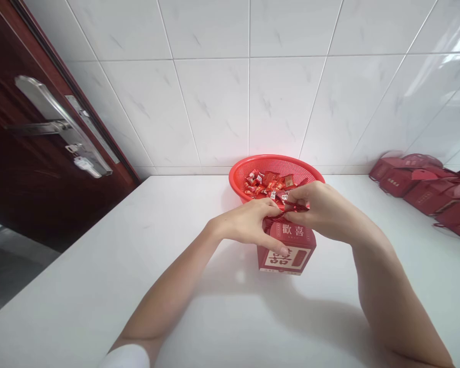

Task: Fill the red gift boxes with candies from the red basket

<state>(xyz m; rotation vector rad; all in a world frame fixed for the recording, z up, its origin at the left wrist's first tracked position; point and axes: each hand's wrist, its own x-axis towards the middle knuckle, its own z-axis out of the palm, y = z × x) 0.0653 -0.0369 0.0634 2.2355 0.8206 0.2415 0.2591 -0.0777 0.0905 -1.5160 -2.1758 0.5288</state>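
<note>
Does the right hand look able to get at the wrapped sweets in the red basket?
Probably yes: the right hand sits at the red basket's rim, and nothing covers the wrapped sweets.

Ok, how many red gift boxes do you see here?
Five gift boxes: one at centre, four in a row at far right; more may be hidden behind those.

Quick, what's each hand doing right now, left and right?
Left hand: curled at the top of the red gift box; whether it grips cannot be told.
Right hand: closed, pinching the red ribbon.
</note>
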